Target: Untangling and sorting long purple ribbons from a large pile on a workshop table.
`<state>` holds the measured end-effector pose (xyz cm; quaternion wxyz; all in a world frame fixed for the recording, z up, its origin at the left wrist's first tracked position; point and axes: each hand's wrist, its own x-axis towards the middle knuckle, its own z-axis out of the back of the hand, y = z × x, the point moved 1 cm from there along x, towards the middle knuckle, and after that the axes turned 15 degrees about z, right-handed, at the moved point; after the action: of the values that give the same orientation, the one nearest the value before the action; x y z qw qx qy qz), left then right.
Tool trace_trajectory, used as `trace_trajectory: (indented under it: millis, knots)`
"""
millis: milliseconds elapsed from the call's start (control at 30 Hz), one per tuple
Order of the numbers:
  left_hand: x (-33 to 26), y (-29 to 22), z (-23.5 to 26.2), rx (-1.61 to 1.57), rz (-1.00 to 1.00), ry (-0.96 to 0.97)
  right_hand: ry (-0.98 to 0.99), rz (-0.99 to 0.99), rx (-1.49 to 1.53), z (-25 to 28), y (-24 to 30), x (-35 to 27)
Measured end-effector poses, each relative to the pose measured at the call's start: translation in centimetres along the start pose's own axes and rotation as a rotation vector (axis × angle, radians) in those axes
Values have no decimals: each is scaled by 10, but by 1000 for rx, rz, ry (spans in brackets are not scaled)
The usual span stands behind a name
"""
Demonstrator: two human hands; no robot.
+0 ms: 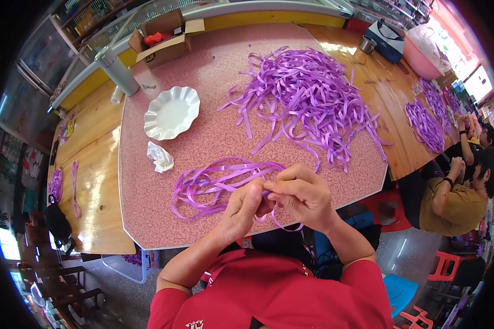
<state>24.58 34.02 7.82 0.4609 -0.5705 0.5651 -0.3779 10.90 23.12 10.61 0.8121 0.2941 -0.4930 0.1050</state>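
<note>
My left hand [243, 206] and my right hand [303, 196] meet above the near edge of the pink speckled table [148, 219]. Both are closed, fingertips pinched together on a purple ribbon. The exact spot they pinch is mostly covered by the fingers. One strand of ribbon hangs in a loop below my right hand. Just beyond my hands lies a loose coil of purple ribbon [195, 192]. A large tangled heap of purple ribbons [307, 93] spreads over the far right of the table.
Left of the heap stand a white scalloped dish [173, 114], crumpled white tissue [160, 157], a grey-green bottle [117, 71] and an open cardboard box [164, 46]. To the right, people [455, 197] sit by another table bearing purple ribbon bundles [425, 126]. A blue stool [399, 295] is at lower right.
</note>
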Motion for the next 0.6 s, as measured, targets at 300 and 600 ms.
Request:
trace_trajectory:
  millis: [300, 600]
  knots:
    - [-9, -30, 22, -20, 198, 81, -34, -431, 289, 24, -2, -15]
    - [-49, -77, 94, 6, -143, -301, -391, -514, 251, 61, -25, -25]
